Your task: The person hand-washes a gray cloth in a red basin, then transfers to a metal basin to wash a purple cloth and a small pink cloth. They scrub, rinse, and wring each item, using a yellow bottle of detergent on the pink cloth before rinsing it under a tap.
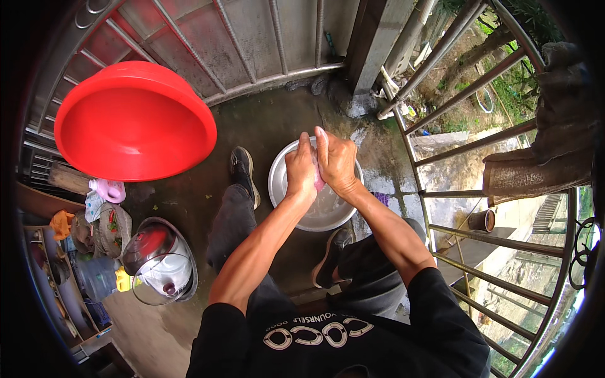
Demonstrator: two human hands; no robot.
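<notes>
Over a round metal basin (309,222) on the wet floor, my two hands press together. A wet pinkish cloth (318,182) shows between the palms. My left hand (301,167) is closed around one side of it, and my right hand (337,159) grips the other side with the thumb pointing forward. Most of the cloth is hidden by the hands. Shallow water seems to lie in the basin, which stands between my feet.
Left ahead, a large red plastic basin (137,127) leans near a barred railing (227,45). A tub with a glass lid (163,279), a pink jug (111,190) and a water bottle (97,276) stand at left. Metal bars (482,238) and a hanging brown cloth (515,175) edge the right.
</notes>
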